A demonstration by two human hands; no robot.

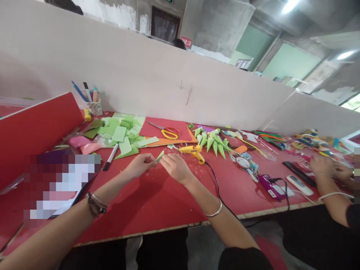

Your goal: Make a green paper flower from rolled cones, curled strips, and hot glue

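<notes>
Between my two hands, over the red table (135, 210), is a small piece of green paper (159, 156), partly hidden by my fingers. My left hand (140, 165) pinches it from the left, and my right hand (174, 167) has its fingers closed on it from the right. Just beyond my right hand lies a yellow glue gun (192, 150), its black cord running toward the table's front edge. Right of the glue gun sits a cluster of pointed green paper cones (212, 141). Loose green paper rectangles (119, 133) are heaped behind my left hand.
Yellow-handled scissors (168, 133) rest on red paper at the back. A marker (110, 157) lies left; a pen cup (94, 107) stands by the white partition (157, 75). A purple power strip (271, 187) is right. Another person's hands (323, 167) work at far right.
</notes>
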